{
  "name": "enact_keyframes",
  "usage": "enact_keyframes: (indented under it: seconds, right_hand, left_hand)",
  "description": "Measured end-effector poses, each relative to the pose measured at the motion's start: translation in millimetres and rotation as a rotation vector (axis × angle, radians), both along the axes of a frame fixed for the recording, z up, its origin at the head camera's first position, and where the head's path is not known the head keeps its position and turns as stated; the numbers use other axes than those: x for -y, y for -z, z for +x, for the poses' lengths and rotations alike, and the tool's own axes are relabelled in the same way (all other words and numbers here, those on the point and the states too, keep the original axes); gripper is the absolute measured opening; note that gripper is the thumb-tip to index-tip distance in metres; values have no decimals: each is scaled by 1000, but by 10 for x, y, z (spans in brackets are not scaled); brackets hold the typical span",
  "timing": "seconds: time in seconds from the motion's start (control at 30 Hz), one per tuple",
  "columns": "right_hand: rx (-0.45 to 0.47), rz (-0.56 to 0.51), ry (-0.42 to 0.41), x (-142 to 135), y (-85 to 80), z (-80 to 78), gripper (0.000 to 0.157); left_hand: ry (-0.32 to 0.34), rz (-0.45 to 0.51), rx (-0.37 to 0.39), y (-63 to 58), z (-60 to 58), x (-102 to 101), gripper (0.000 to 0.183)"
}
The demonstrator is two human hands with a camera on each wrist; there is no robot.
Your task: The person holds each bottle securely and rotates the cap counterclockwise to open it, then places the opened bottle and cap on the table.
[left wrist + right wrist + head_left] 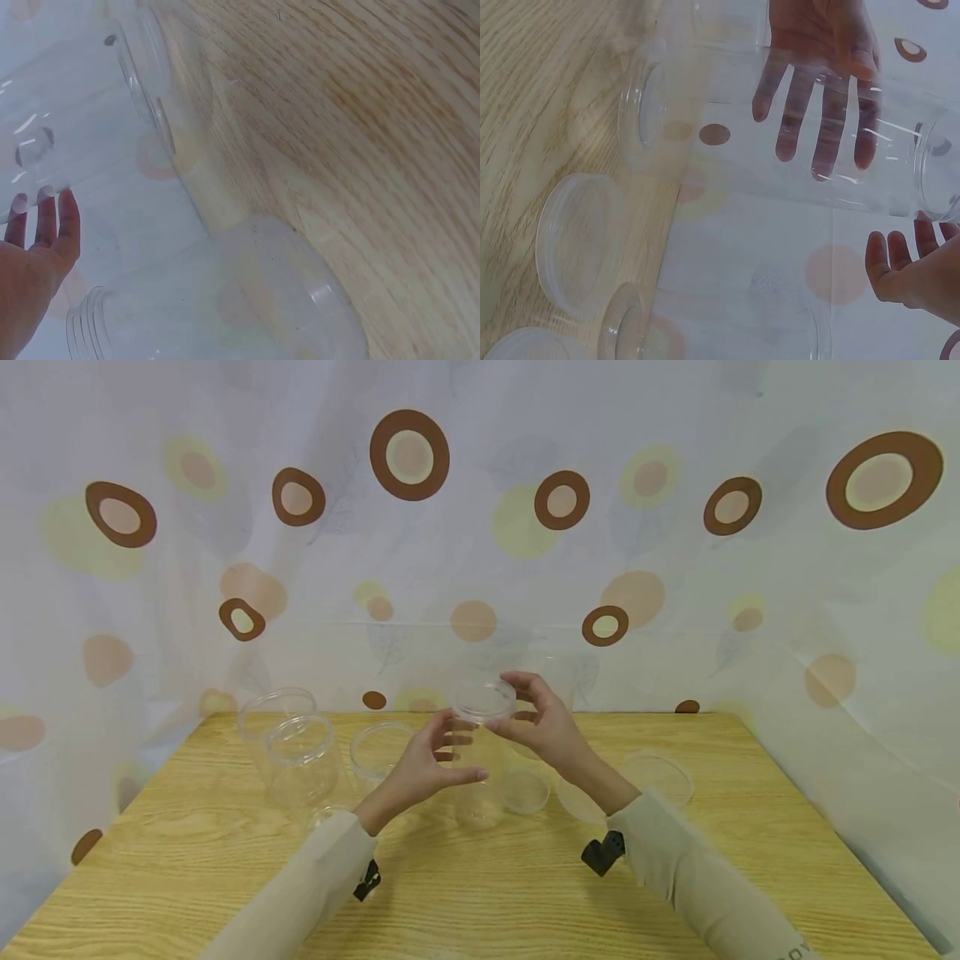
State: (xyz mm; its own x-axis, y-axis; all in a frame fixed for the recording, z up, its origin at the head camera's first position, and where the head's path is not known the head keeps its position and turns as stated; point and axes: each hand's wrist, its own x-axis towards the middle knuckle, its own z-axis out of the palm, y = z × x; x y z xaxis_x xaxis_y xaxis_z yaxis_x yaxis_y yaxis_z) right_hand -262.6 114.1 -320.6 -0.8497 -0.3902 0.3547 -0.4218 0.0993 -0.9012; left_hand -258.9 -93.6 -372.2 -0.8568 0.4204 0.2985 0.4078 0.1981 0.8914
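Note:
A tall clear plastic jar (478, 806) is held roughly upright above the table in front of me. My left hand (427, 762) grips its body, thumb on the near side and fingers round the far side; in the right wrist view those fingers (791, 124) show through the clear wall. At the jar's top is a round clear lid (485, 697). My right hand (551, 727) holds this lid by its rim, thumb in front and fingers at the back right. Whether the lid is fully seated cannot be made out.
Several open clear jars stand at the left, among them a tall jar (300, 747) and a wider jar (382, 747). Loose clear lids lie to the right, including a near lid (525, 792) and a larger lid (663, 777). Another jar (558, 677) stands behind my right hand. A patterned curtain (480, 568) hangs behind.

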Motion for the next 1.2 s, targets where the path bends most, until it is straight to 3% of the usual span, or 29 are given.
enact_keyframes:
  seconds: [0.13, 0.27, 0.5, 0.7, 0.9, 1.0, 1.2]
  right_hand:
    - [-24, 5, -11, -19, 16, -30, 57]
    - [-23, -8, -114, -83, 19, -92, 60]
    - [64, -66, -356, -209, 18, -193, 62]
    - [72, -90, -455, -237, 19, -247, 62]
    - [71, -88, -416, -234, 9, -224, 68]
    - [71, -93, -349, -223, 10, -194, 70]
    - [51, -82, -177, -157, 19, -102, 64]
  left_hand:
    - [23, 7, 18, -91, 76, -4, 75]
    - [50, 7, 29, -216, 173, -11, 74]
    - [113, 11, 23, -210, 160, -9, 76]
    - [133, 9, 20, -212, 150, -6, 77]
    - [121, 16, -2, -79, 50, 3, 76]
    - [102, 14, -7, -9, -1, 8, 75]
    - [66, 10, -24, 18, -13, 11, 71]
